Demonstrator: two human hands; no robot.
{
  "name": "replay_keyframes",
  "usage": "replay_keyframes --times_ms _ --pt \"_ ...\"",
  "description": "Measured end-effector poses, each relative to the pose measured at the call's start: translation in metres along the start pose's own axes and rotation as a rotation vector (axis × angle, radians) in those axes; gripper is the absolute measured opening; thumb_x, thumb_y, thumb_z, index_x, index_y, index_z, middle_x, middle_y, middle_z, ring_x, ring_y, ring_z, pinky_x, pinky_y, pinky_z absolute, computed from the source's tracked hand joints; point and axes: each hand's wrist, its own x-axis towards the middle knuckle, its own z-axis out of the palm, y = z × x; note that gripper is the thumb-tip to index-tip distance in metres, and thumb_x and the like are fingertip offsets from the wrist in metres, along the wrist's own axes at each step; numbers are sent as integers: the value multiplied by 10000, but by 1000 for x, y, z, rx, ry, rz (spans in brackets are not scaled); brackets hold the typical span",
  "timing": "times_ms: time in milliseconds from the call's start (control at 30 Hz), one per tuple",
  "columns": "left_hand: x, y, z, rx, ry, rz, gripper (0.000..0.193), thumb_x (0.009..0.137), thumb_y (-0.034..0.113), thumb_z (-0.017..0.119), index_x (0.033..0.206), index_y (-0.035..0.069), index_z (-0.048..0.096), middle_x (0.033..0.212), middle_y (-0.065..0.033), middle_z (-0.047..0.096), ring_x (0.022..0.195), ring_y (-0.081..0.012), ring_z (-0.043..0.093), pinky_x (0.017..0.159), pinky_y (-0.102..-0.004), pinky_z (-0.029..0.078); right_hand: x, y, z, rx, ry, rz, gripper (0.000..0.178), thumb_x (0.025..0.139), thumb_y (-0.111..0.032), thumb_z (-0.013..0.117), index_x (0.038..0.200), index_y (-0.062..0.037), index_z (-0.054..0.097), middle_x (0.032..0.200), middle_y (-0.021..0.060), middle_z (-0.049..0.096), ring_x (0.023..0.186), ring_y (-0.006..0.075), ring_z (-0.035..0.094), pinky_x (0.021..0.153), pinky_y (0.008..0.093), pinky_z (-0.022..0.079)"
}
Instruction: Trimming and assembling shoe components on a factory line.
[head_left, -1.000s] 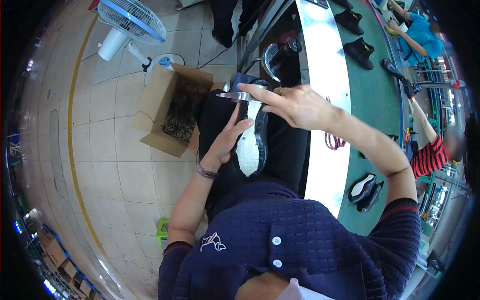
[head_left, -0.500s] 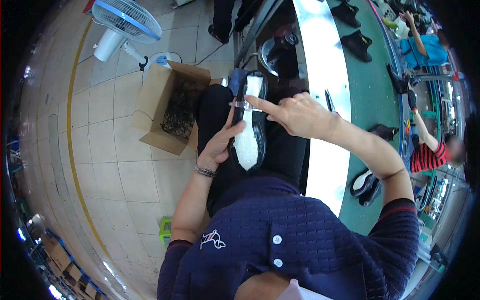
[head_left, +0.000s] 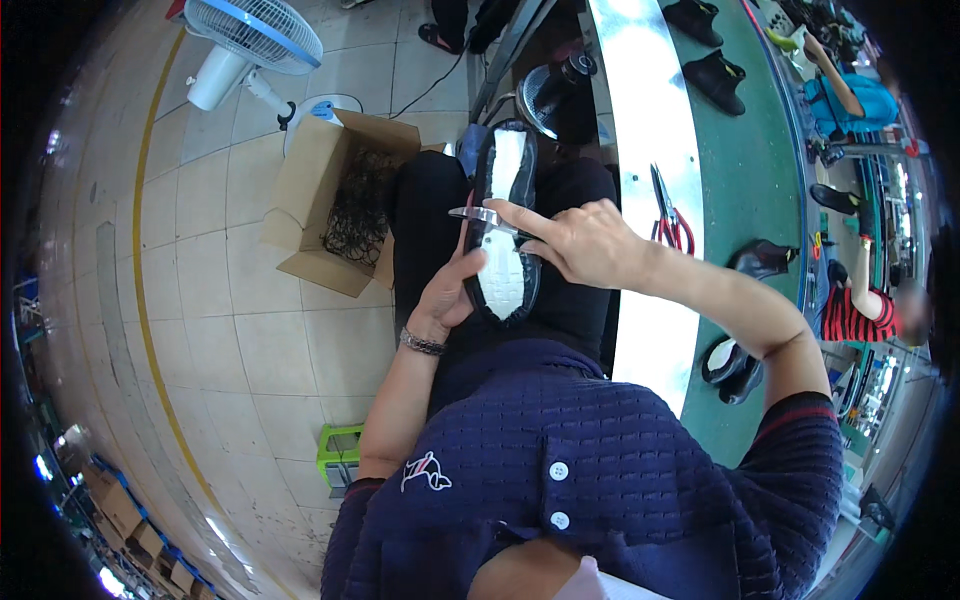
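A black shoe upper (head_left: 505,270) with a white bottom lies sole up over my lap, toe and heel in line away from me. My left hand (head_left: 450,293) grips it from the left, its thumb resting on the white bottom. Across the shoe's middle runs a narrow shiny metal blade-like tool (head_left: 468,213), its tip jutting past the left side. My right hand (head_left: 590,243) is closed on this tool, with the index finger stretched along it and pressing down. The tool's handle is hidden by my fingers.
On the metal bench edge (head_left: 655,330) at right lie red-handled pliers or scissors (head_left: 673,225). A green conveyor (head_left: 735,185) beyond carries several black shoes (head_left: 713,82). At left are a carton (head_left: 310,205) of dark thread-like scraps, a fan (head_left: 255,35) and a green stool (head_left: 338,450). Co-workers sit opposite.
The shoe has shifted slightly away from me. The metal tool now tilts and its tip reaches further left. The red-handled tool on the bench shows more fully as my right arm has moved lower.
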Motion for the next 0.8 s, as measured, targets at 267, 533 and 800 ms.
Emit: replay_keyframes --times_ms 267,533,800 --pt "-6 -9 10 -421 -125 -6 762 976 602 286 1469 21 277 1449 -193 405 1316 -331 435 1098 -527 341 -41 -22 11 -382 203 -155 842 835 -27 550 1478 -472 237 1023 207 549 789 268 637 593 332 564" --pt "-9 -1 36 -65 90 235 623 1027 352 415 1546 211 102 1520 -96 304 1339 -221 391 1102 -378 333 -30 -22 -23 -129 -275 10 692 892 -211 604 1462 -456 297 702 86 602 562 227 638 514 352 544" --pt "-13 -2 20 139 75 167 822 939 95 572 1548 246 42 1428 -91 386 1229 -181 472 1023 -331 409 -2 -34 -24 -197 -265 4 674 923 -222 573 1508 -319 254 638 74 608 424 159 577 351 282 444"
